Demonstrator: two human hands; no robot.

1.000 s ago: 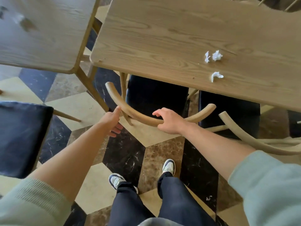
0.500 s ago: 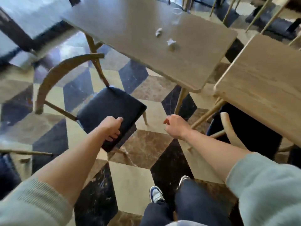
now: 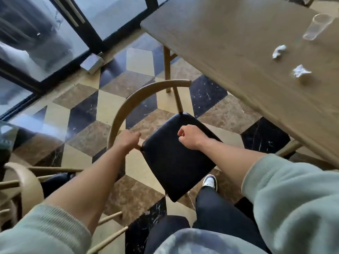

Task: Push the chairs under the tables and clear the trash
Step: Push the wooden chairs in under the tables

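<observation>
At far left, part of a second chair [image 3: 27, 182] showed at the frame edge; its place could not be told. Next, the left hand [image 3: 128, 142] had fingers curled around the curved wooden backrest of the chair [image 3: 174, 158], which stood on the tiled floor, clear of the bench [image 3: 229, 43] and not yet pushed under; the right hand [image 3: 190, 137] hovered over the black seat, fingers pressed into a loose fist, holding nothing. On the bench at right, two crumpled paper balls [image 3: 278, 51] and a clear plastic cup [image 3: 318, 26] remained uncleared.
</observation>
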